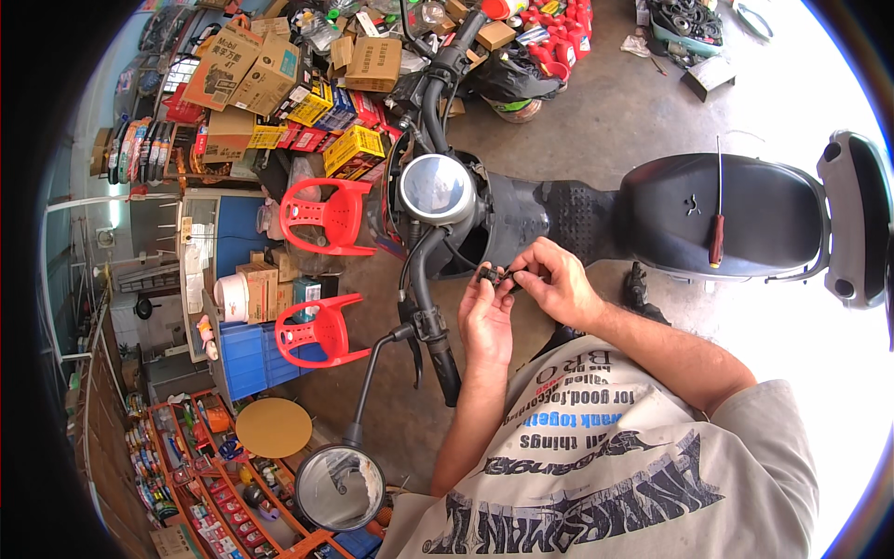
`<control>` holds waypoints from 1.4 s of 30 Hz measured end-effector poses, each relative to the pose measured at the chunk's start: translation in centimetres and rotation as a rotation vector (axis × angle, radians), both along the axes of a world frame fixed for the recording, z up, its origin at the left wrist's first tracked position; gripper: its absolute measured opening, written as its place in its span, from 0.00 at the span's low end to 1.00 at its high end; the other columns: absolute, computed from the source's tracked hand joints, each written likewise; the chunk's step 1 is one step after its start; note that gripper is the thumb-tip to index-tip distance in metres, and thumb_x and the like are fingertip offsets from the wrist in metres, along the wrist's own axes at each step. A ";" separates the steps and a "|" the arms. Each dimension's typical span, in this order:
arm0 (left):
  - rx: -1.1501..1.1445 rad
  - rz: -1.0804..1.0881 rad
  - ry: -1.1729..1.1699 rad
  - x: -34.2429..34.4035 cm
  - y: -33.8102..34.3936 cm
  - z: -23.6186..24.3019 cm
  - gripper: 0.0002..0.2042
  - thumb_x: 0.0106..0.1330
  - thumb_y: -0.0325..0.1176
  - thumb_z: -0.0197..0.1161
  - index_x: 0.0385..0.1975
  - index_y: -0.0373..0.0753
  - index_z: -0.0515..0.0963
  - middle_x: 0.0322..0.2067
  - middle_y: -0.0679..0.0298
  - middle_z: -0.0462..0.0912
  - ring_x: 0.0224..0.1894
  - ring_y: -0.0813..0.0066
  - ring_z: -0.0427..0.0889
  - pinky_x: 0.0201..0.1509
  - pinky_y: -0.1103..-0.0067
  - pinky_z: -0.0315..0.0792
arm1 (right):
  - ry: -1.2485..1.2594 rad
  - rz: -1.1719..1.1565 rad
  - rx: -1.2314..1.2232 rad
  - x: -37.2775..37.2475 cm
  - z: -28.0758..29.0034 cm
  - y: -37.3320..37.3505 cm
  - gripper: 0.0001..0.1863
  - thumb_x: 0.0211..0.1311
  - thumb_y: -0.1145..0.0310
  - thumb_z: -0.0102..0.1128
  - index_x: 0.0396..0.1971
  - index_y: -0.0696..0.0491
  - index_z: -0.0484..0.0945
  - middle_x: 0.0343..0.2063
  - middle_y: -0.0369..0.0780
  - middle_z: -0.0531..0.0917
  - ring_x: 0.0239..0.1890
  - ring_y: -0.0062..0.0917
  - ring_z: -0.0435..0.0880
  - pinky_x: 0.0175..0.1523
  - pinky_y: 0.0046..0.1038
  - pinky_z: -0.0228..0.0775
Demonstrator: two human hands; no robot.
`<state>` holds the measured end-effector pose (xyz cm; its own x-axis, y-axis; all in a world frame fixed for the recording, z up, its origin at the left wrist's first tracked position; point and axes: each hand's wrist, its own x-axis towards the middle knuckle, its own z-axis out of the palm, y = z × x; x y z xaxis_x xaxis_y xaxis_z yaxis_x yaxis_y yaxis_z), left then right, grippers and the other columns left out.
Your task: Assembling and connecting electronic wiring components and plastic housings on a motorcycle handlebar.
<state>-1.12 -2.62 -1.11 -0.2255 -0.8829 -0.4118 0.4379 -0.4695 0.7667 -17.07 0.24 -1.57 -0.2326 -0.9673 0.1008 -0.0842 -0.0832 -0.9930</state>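
A small black part (490, 275), too small to name for sure, is pinched in the raised fingertips of my left hand (486, 324). My right hand (561, 287) meets it from the right, thumb and forefinger closed on a thin dark end of the same part. Both hands are beside the scooter's (521, 219) front body, just right of its handlebar (422, 270). The round gauge (436, 187) sits at the middle of the handlebar. On the black seat (652, 200) lies a screwdriver (717, 238) with a brown handle and a long shaft.
A round mirror (340, 487) on a stalk juts out near my left arm. Two red plastic chairs (326, 224) stand left of the scooter. Cardboard boxes (372, 63) and red bottles (563, 37) are piled at the back. Orange shelves (200, 484) of small packages fill the lower left.
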 end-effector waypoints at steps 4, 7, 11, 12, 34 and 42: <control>0.000 0.007 -0.050 0.2 -0.2 0.1 0.12 0.72 0.33 0.59 0.52 0.39 0.76 0.41 0.67 0.83 0.39 0.80 0.82 0.41 0.83 0.69 | 0.043 0.011 -0.010 -0.3 0.2 -0.9 0.06 0.54 0.75 0.63 0.33 0.54 0.80 0.27 0.39 0.75 0.29 0.29 0.78 0.36 0.30 0.72; 0.000 -0.013 -0.145 0.1 -0.5 0.6 0.13 0.71 0.35 0.59 0.52 0.40 0.77 0.39 0.70 0.84 0.38 0.82 0.81 0.39 0.83 0.68 | 0.060 0.077 -0.067 -0.8 0.5 -2.2 0.07 0.54 0.76 0.65 0.35 0.54 0.81 0.28 0.37 0.75 0.29 0.23 0.76 0.34 0.26 0.70; -0.006 -0.043 -0.202 -0.6 -1.1 1.7 0.12 0.71 0.37 0.59 0.50 0.40 0.78 0.38 0.70 0.84 0.37 0.82 0.81 0.38 0.83 0.67 | 0.097 0.207 -0.187 -1.5 0.3 -3.7 0.07 0.55 0.76 0.66 0.34 0.55 0.80 0.31 0.38 0.78 0.34 0.31 0.80 0.39 0.30 0.72; -0.005 -0.037 -0.213 -0.7 -1.2 1.8 0.13 0.71 0.37 0.59 0.50 0.40 0.78 0.37 0.70 0.83 0.37 0.82 0.81 0.37 0.84 0.68 | 0.096 0.207 -0.188 -1.7 0.4 -3.9 0.07 0.55 0.76 0.66 0.34 0.55 0.80 0.31 0.38 0.78 0.34 0.31 0.80 0.39 0.30 0.72; -0.042 -0.024 -0.365 -1.2 -1.6 2.0 0.12 0.72 0.36 0.59 0.49 0.38 0.78 0.37 0.67 0.84 0.35 0.78 0.84 0.33 0.85 0.69 | -0.030 0.320 -0.021 -2.2 0.5 -4.3 0.05 0.57 0.73 0.64 0.32 0.55 0.78 0.30 0.41 0.83 0.37 0.34 0.83 0.43 0.34 0.74; -0.105 -0.041 -0.375 -1.4 -1.5 1.7 0.12 0.72 0.36 0.58 0.50 0.39 0.77 0.38 0.67 0.84 0.36 0.79 0.83 0.34 0.85 0.68 | 0.080 0.272 -0.130 -2.1 0.3 -4.2 0.05 0.56 0.73 0.64 0.32 0.54 0.78 0.31 0.41 0.82 0.37 0.37 0.83 0.43 0.35 0.74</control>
<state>-2.49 -4.10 0.56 -0.1122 -0.9180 -0.3803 0.1005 -0.3912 0.9148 -19.13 -3.99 -1.28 0.0467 -0.9707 0.2356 -0.1187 -0.2396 -0.9636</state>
